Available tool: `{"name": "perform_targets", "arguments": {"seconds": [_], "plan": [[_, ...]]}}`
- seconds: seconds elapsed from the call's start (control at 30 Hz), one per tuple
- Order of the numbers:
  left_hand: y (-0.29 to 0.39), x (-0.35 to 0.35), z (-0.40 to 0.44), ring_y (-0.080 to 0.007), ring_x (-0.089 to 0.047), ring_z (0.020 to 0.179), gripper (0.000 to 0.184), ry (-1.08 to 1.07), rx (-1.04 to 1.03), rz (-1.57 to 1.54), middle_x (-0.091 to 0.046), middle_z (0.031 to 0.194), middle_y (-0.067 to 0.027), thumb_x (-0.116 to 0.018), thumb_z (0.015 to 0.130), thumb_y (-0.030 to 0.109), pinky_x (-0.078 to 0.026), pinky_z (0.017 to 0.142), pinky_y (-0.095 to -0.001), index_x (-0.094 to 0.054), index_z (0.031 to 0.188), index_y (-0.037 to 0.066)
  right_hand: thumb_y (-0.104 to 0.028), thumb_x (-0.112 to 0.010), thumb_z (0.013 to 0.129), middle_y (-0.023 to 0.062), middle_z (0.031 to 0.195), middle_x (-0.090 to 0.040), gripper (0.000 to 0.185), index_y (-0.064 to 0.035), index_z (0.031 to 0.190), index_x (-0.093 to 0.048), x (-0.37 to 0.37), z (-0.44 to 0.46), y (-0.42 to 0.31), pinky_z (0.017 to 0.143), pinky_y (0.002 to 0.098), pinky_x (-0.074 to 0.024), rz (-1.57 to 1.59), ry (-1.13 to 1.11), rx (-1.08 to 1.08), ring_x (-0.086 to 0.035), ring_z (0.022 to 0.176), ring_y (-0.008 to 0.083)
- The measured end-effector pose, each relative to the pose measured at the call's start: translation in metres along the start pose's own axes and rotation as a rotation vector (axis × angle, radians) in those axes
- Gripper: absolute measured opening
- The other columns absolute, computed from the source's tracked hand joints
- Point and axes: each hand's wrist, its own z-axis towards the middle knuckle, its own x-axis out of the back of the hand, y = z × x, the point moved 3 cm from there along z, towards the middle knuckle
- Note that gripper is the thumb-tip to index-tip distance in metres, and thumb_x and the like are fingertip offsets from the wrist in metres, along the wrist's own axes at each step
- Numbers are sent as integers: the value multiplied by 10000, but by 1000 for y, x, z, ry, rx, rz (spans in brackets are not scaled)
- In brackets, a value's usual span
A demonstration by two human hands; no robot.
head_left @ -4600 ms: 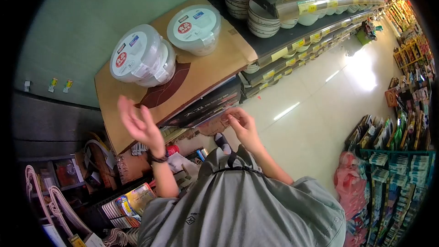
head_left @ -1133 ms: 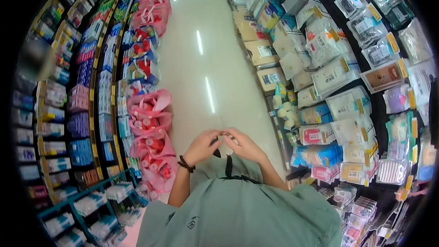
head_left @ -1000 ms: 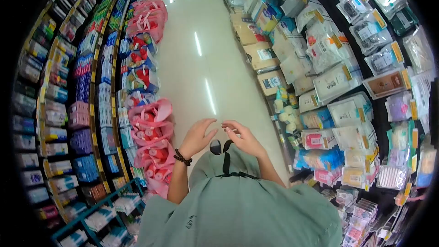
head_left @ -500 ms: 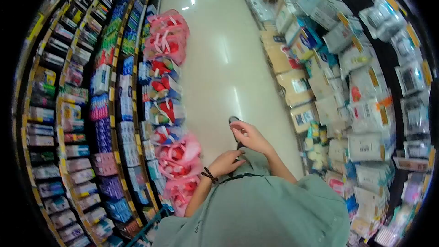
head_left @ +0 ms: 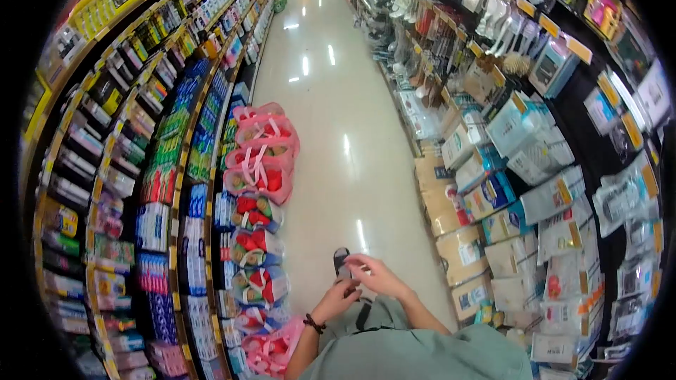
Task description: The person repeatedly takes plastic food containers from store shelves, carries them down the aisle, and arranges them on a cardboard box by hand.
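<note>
My left hand (head_left: 336,300), with a dark beaded bracelet (head_left: 314,324) on its wrist, hovers in front of my body with its fingers loosely bent. Close beside it, my right hand (head_left: 379,276) has its fingers half curled and apart, pointing toward the left one. Nothing shows in either hand. The fingertips nearly meet; whether they touch I cannot tell. Below them are my green clothing (head_left: 422,352) and a dark shoe (head_left: 341,257) on the pale floor.
A shop aisle floor (head_left: 327,134) runs ahead. Shelves of boxed goods (head_left: 151,225) line the left, with pink bags (head_left: 264,162) and bundles with red pieces (head_left: 253,246) along their edge. Packaged goods (head_left: 521,141) hang on the right rack.
The view has tilted up and more of the aisle ahead shows. My hands now sit lower in view and closer together; the shelf goods have shifted down the picture.
</note>
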Motion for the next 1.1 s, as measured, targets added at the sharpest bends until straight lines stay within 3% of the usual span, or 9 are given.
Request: {"name": "perform_targets", "arguments": {"seconds": [0.2, 0.23, 0.37, 0.5, 0.63, 0.73, 0.83, 0.97, 1.1], "plan": [[2, 100, 124, -230, -661, 979, 352, 26, 37, -144, -689, 1085, -144, -628, 966, 226, -515, 889, -360, -598, 1228, -7, -222, -555, 1016, 169, 1061, -677, 350, 21, 1267, -564, 36, 164, -3, 844, 358, -541, -157, -184, 14, -679, 931, 239], [20, 128, 144, -245, -664, 996, 354, 40, 43, -66, -688, 1096, -151, -631, 962, 221, -513, 896, -363, -597, 1233, -3, -188, -560, 1002, 152, 1106, -688, 310, -21, 1262, -585, 46, 193, -16, 894, 361, -529, -197, -192, -15, -669, 1022, 244], [45, 238, 245, -309, -663, 1049, 358, 214, -26, 88, -679, 1125, -183, -646, 945, 203, -509, 913, -380, -599, 1241, 9, -195, -569, 995, 172, 1126, -681, 325, -7, 1259, -590, 85, 308, -71, 910, 365, -520, -311, -160, 15, -668, 1041, 275], [82, 334, 338, -359, -638, 1077, 336, 346, -187, 186, -665, 1149, -194, -652, 936, 190, -498, 925, -412, -611, 1225, 23, -201, -568, 999, 157, 1172, -668, 334, -1, 1266, -583, 125, 394, -95, 892, 352, -525, -284, -23, 68, -653, 1067, 237], [143, 406, 414, -382, -596, 1115, 316, 455, -246, 303, -651, 1162, -191, -643, 933, 168, -478, 953, -423, -617, 1214, 26, -180, -570, 1001, 143, 1148, -666, 333, 5, 1278, -566, 162, 474, -87, 864, 339, -528, -181, -89, 18, -647, 1032, 213], [143, 433, 477, -384, -593, 1116, 302, 478, -271, 250, -648, 1166, -187, -633, 934, 150, -473, 958, -438, -623, 1207, 21, -170, -570, 997, 147, 1135, -668, 332, 16, 1272, -564, 193, 540, -87, 858, 339, -529, -214, -99, 43, -646, 1006, 210], [132, 439, 545, -392, -579, 1131, 371, 405, -214, 95, -629, 1206, -194, -621, 931, 123, -458, 982, -450, -574, 1281, 7, -159, -580, 983, 144, 1085, -668, 332, 16, 1265, -566, 230, 617, -74, 846, 354, -526, -189, -65, 93, -650, 959, 236], [123, 475, 634, -404, -543, 1192, 584, 260, -237, 330, -576, 1287, -233, -629, 927, 161, -431, 1029, -458, -405, 1432, -28, -229, -558, 989, 183, 1084, -660, 367, -3, 1278, -567, 292, 725, -73, 860, 404, -512, -432, -249, 129, -650, 970, 315], [160, 556, 720, -409, -543, 1176, 623, 71, -163, 603, -568, 1296, -232, -644, 924, 238, -440, 1014, -469, -406, 1439, -16, -306, -525, 1001, 220, 1122, -646, 412, -23, 1298, -562, 347, 839, -107, 883, 441, -499, -507, -370, 93, -624, 1026, 376]]}}
